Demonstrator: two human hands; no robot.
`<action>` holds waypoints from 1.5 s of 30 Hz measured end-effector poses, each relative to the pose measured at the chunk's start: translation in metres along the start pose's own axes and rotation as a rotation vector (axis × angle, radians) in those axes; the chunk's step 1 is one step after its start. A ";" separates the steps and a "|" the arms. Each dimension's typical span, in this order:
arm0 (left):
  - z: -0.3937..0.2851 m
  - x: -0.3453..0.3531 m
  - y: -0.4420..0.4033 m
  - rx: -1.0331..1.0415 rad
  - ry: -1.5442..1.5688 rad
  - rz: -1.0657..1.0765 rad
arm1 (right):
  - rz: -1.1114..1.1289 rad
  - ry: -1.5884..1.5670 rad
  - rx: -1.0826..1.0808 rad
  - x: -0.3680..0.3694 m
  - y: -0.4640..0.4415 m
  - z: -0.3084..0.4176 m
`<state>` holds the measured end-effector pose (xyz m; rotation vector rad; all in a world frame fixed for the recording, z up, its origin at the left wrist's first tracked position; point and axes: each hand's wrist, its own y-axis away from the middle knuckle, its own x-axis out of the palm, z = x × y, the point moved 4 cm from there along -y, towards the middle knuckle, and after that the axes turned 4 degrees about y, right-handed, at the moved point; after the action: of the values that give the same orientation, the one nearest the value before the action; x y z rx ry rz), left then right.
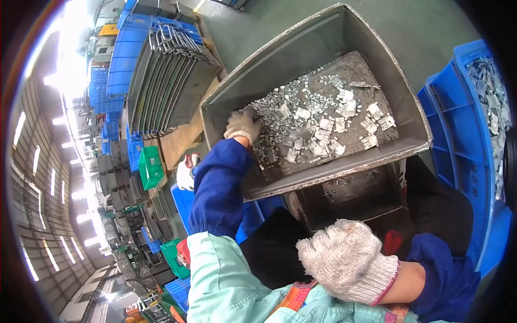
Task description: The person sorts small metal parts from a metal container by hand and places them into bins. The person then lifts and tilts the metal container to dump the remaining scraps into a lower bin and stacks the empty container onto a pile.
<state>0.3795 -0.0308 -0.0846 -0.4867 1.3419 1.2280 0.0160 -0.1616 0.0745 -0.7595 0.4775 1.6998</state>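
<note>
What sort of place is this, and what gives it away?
Probably a factory or parts-processing workshop: a deep bin of small pale pieces, a blue crate holding more, and stacked flat panels nearby.

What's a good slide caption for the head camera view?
Gloved left hand by small shiny pieces inside a gray bin; gloved right hand outside it.

The person wears whitish knitted gloves (344, 261), one pink-trimmed, dark-blue sleeve covers (218, 180), a mint-green jacket (221, 277) and orange straps (295, 299).
</note>
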 end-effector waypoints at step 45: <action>-0.124 -0.041 0.040 0.135 0.570 0.189 | 0.075 0.023 -0.024 -0.017 0.007 0.000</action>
<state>0.2968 -0.1377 -0.0644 -0.6542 1.9773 1.1841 0.0118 -0.1754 0.0865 -0.7873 0.5077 1.7711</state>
